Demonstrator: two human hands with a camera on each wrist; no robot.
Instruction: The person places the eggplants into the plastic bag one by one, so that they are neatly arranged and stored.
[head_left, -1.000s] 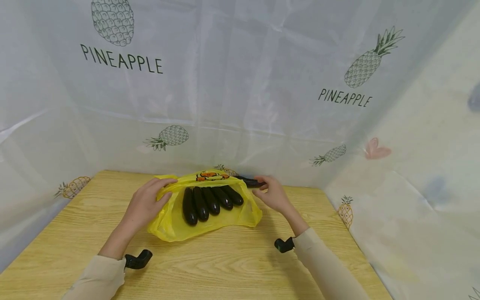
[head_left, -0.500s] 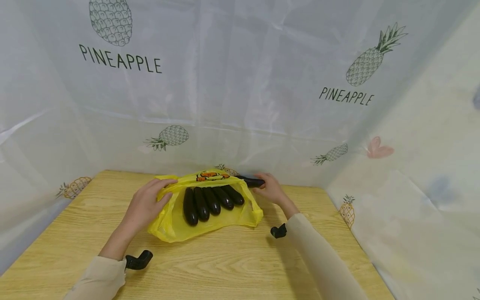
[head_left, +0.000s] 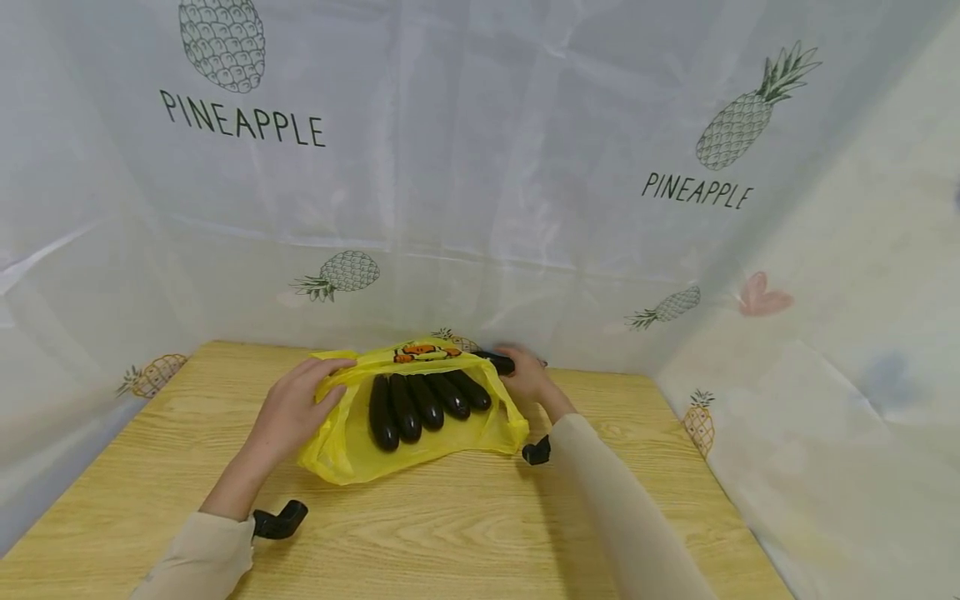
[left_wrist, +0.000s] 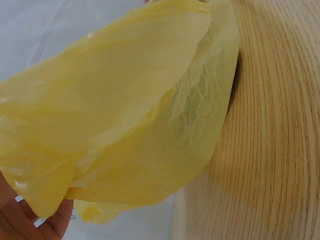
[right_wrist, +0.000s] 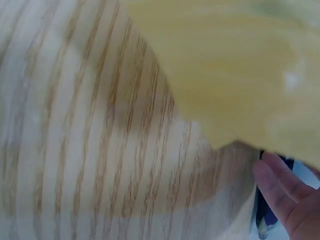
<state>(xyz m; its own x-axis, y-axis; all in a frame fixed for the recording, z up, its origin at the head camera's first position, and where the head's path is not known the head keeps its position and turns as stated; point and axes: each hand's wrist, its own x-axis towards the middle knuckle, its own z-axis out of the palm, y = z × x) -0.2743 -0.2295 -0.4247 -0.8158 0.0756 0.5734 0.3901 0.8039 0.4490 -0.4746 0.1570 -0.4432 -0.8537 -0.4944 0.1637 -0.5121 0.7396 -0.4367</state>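
Observation:
A yellow plastic bag (head_left: 450, 442) lies on the table with its mouth facing me. Inside it, several dark, glossy eggplants (head_left: 428, 406) lie side by side. My left hand (head_left: 300, 404) pinches the bag's upper edge at the left and holds the mouth raised; in the left wrist view, its fingers (left_wrist: 59, 219) grip the yellow film. Behind the bag's right side, my right hand (head_left: 528, 377) grips another eggplant (head_left: 498, 362), partly hidden by bag and hand. The right wrist view shows its fingers (right_wrist: 276, 187) against the dark eggplant (right_wrist: 265, 215).
The wood-grain table (head_left: 420, 533) runs toward me in front of the bag. A pale curtain (head_left: 480, 208) with pineapple prints stands close behind the bag and along the sides. Black wrist-worn pieces (head_left: 281, 520) stick out near both cuffs.
My right hand has closed on the eggplant behind the bag and moved left with it, closer to the bag. The left hand and the bag have stayed almost still.

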